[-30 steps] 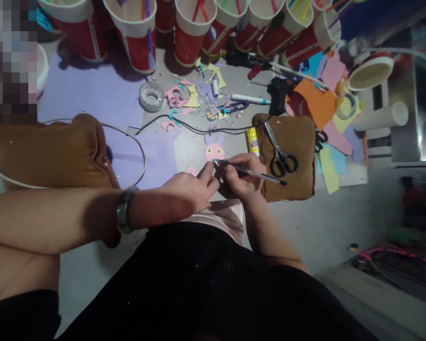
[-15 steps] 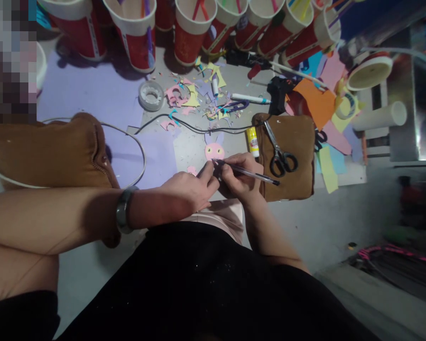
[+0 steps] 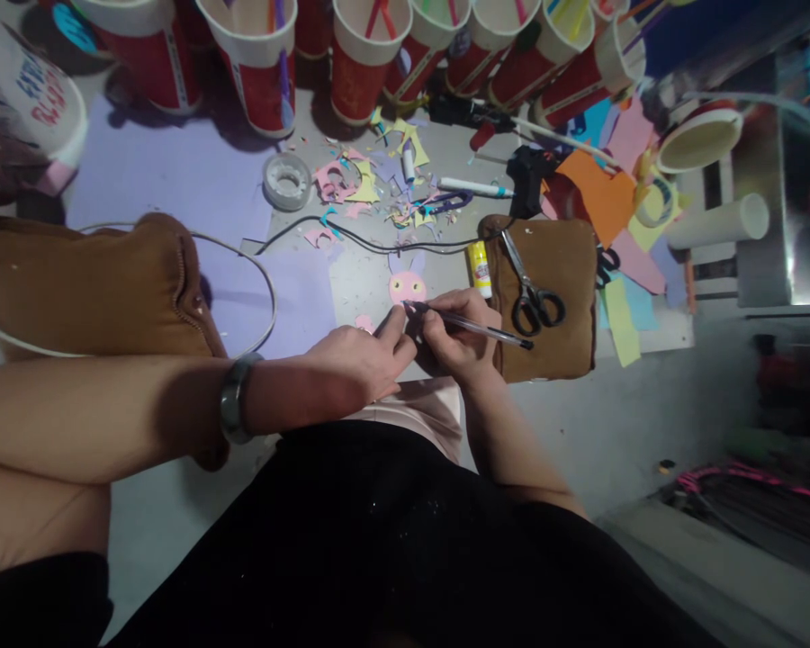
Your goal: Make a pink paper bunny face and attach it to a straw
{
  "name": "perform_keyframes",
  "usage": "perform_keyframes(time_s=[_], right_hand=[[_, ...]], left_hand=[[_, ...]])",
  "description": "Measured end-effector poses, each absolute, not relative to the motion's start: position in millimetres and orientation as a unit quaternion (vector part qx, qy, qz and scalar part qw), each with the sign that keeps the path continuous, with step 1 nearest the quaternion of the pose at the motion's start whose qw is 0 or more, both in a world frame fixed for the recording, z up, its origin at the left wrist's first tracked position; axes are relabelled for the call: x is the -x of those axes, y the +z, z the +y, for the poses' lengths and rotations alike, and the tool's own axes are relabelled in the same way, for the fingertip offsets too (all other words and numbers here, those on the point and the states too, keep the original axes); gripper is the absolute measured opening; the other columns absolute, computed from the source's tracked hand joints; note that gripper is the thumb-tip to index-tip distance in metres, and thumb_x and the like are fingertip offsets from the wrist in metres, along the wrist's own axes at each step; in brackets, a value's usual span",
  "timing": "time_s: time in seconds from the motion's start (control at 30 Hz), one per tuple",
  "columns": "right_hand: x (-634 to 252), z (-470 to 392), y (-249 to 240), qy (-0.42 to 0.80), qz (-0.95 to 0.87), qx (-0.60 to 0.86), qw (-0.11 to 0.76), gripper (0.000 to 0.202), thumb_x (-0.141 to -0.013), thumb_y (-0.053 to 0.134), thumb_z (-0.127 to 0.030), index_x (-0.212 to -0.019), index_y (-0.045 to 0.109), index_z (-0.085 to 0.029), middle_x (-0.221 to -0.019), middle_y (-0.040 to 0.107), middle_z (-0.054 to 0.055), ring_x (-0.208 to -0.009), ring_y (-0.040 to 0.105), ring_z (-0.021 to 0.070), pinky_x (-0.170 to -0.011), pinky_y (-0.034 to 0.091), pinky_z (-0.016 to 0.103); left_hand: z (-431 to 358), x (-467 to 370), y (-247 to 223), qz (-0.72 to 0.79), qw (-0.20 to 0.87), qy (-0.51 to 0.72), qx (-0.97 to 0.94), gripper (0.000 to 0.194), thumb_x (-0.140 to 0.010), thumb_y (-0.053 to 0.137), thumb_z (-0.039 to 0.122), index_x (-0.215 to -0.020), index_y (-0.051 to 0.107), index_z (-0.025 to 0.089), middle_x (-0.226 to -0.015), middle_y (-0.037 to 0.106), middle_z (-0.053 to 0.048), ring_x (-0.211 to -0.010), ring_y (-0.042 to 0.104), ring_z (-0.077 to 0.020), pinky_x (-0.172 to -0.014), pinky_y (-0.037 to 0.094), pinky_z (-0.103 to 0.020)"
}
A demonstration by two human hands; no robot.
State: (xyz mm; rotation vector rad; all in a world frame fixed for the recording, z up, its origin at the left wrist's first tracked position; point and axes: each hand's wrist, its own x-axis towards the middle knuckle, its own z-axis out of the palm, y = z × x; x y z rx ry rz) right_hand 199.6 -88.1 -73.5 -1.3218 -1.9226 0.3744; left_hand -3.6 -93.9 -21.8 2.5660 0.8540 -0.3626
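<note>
A pink paper bunny face (image 3: 405, 286) with yellow eyes and purple ears lies flat on the grey table. In my right hand (image 3: 463, 333) a clear ballpoint pen (image 3: 476, 326) is gripped, its tip at the lower edge of the face. My left hand (image 3: 368, 360) rests palm down, index finger stretched out to the paper's lower edge and the other fingers loosely bent. A small pink paper piece (image 3: 364, 321) sits by the left fingers. Past the right hand stand a yellow glue stick (image 3: 479, 268) and black-handled scissors (image 3: 532, 292) on a brown cushion (image 3: 567, 261).
Red paper cups (image 3: 364, 81) with coloured strips line the back. Paper scraps (image 3: 341, 180), a tape roll (image 3: 287, 181) and a marker (image 3: 476, 186) lie before them. A dark cable (image 3: 378, 245) crosses beyond the bunny. Another brown cushion (image 3: 87, 288) is at left, coloured paper (image 3: 600, 193) at right.
Both hands, the pen and the bunny face stay almost where they were. The view has shifted very slightly.
</note>
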Motion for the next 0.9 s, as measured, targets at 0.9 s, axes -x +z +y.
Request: perform_keyframes(time_s=[0.9], right_hand=[[-202.9,-85.0,-92.1,0.167,-0.654,0.463,0.575,0.016,-0.095,0.064,-0.039,-0.093,0.055,-0.026,-0.071,0.061,-0.004,-0.06,0.065,0.0133,-0.056,0.055,0.029]], left_hand=[[-93.3,2.1,-20.5,0.31,0.202,-0.159,-0.915,0.064,-0.1,0.051,0.052,-0.153,0.045,0.016,-0.169,0.02,-0.03,-0.079,0.073,-0.0261,-0.058,0.05,-0.036]])
